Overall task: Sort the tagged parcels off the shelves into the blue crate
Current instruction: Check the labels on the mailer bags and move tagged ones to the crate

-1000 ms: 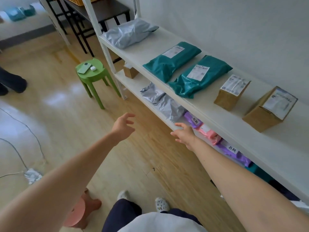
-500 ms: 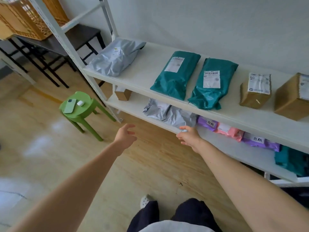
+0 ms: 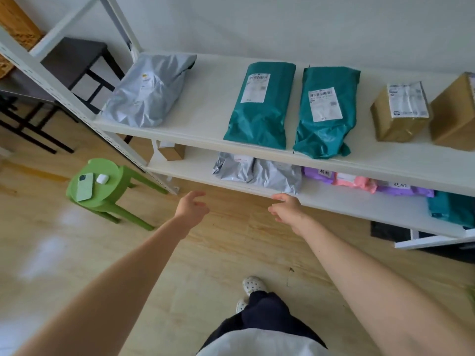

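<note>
Right edge of view cut off most of a second brown box (image 3: 455,116) on the upper shelf (image 3: 205,119). Teal bag (image 3: 452,208) on the lower shelf (image 3: 354,206) also cropped there. Labels on the parcels too small to read. Lower-shelf parcels half hidden under the upper board. No blue crate in sight.

Left hand (image 3: 191,208) open, fingers loosely spread, empty, held over the wooden floor (image 3: 77,253) just short of the lower shelf's front edge. Right hand (image 3: 288,210) likewise open and empty, fingertips at that front edge, just below the crumpled grey bag (image 3: 259,173); touching or not, impossible to say.

On the upper shelf, left to right: a grey mailer (image 3: 147,89), two teal mailers (image 3: 262,106) (image 3: 325,111) lying side by side with white labels up, then a labelled brown box (image 3: 401,111) just beside the cropped one. On the lower shelf: a small cardboard box (image 3: 171,152) at the left, the grey bag, then purple (image 3: 318,174) and pink (image 3: 354,182) packets overlapping, another purple one (image 3: 403,190).

Green stool (image 3: 102,191) on the floor left of the rack, carrying a phone (image 3: 84,186) and a white earbud case (image 3: 102,179). Dark table (image 3: 74,55) behind the rack's white upright.
</note>
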### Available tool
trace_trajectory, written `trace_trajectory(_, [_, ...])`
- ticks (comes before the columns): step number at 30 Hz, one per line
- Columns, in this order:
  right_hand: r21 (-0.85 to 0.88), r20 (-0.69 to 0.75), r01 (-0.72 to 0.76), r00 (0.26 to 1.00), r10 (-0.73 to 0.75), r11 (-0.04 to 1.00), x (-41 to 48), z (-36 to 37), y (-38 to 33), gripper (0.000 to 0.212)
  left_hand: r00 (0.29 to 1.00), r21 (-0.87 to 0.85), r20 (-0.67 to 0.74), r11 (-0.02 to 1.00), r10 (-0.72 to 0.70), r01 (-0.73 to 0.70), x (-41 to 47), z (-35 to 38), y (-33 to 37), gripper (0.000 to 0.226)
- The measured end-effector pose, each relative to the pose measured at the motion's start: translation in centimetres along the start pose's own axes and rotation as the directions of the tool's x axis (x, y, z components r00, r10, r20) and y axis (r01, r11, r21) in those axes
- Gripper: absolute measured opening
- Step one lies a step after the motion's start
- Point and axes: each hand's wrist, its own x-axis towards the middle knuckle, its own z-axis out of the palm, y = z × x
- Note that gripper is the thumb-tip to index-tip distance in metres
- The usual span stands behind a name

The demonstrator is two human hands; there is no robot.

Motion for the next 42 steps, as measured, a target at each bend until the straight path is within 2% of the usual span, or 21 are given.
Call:
trace_trajectory(8, [-0.055,-0.056,-0.018,0.998,0.015,0.998,1.8,3.6,-1.3,0.044,0.999,0.055,0.036,0.998,0.034,-0.036,4.4,-1.9,-0.7,0.041])
trace_trajectory(19, [0.02,-0.242,-0.029,0.97,0.033,0.999,4.6,12.2,-1.4,0.049,0.938,0.272,0.251,0.913,0.238,-0.304,13.7,-6.6,-2.5,0.032])
trace_trajectory(25, [-0.031,-0.31,0.1,0.945,-0.104,0.995,10.9,16.4,-0.4,0.046,0.922,0.339,0.237,0.863,0.307,-0.375,20.9,-7.2,-4.7,0.036])
trace_trajectory(29, [-0.087,-0.336,0.229,0.909,-0.245,0.97,16.7,17.5,0.9,0.046,0.903,0.334,0.201,0.84,0.38,-0.428,26.8,-4.9,-6.6,0.035])
trace_trajectory(34, [-0.072,-0.388,0.355,0.851,-0.355,0.932,22.8,17.1,2.9,0.044,0.855,0.362,0.209,0.775,0.474,-0.518,32.9,-0.8,-8.4,0.036])
trace_trajectory(42, [-0.314,-0.417,0.5,0.691,-0.59,0.807,31.1,15.2,4.0,0.043,0.767,0.322,0.158,0.702,0.622,-0.636,40.0,3.7,-9.1,0.044])
